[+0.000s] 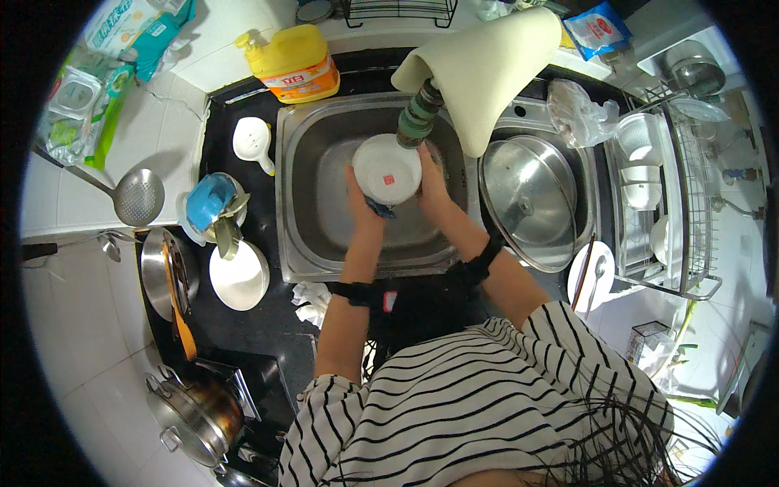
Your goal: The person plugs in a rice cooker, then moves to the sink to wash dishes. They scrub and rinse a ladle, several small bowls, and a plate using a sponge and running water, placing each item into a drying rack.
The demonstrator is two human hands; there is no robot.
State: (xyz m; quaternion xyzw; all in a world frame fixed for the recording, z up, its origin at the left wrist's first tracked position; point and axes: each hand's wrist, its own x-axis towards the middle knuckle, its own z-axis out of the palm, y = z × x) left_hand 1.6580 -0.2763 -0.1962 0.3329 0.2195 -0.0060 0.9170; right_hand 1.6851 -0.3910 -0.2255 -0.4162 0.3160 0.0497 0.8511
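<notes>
Over the left basin of a stainless steel sink [328,243], a white bowl [380,164] with a small red mark is held between both hands. My left hand [363,204] grips its left side, with a dark blue cloth or scrubber [381,208] at the bowl's lower edge. On the right side, my right hand [432,179] holds the rim, its fingertips partly hidden. The green, ringed faucet spout [418,115] hangs directly above the bowl's upper right edge. Whether water is running cannot be told.
A cream mat [487,67] drapes over the faucet. Metal lids [526,195] lie in the right basin. A yellow detergent bottle [298,64] stands behind the sink. At left are a white bowl [239,283] and steel pan [152,274]; at right, a dish rack [688,201].
</notes>
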